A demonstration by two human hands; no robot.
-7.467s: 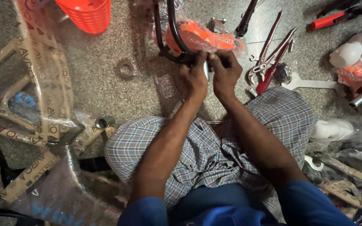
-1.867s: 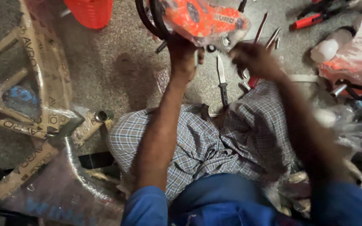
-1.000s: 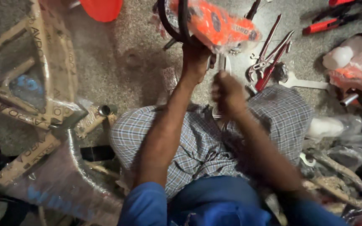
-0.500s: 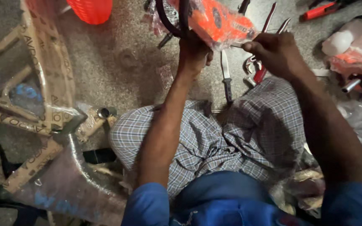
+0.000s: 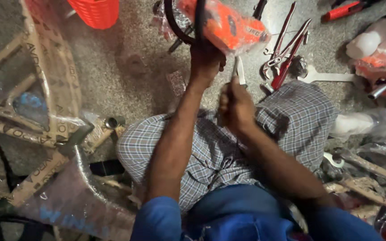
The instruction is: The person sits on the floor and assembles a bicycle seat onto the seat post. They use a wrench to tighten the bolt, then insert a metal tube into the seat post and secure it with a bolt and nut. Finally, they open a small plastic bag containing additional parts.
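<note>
I sit on a speckled stone floor with a checked cloth over my legs. My left hand (image 5: 205, 60) grips a black curved tube with an orange part wrapped in clear plastic (image 5: 228, 27) fixed to it, held up in front of me. My right hand (image 5: 234, 106) is closed on a slim metal tool (image 5: 239, 71) whose tip points up toward the orange part, just right of my left hand.
A bicycle frame wrapped in brown paper and plastic (image 5: 45, 129) lies at left. An orange basket (image 5: 95, 11) stands at the top. Red-handled pliers (image 5: 287, 53), a flat spanner (image 5: 327, 76), a red tool (image 5: 345, 9) and more plastic-wrapped parts (image 5: 380, 58) lie at right.
My right hand went right to the tools on the floor, then came back toward the middle holding the slim tool. My left hand has kept hold of the black tube with the orange part.
</note>
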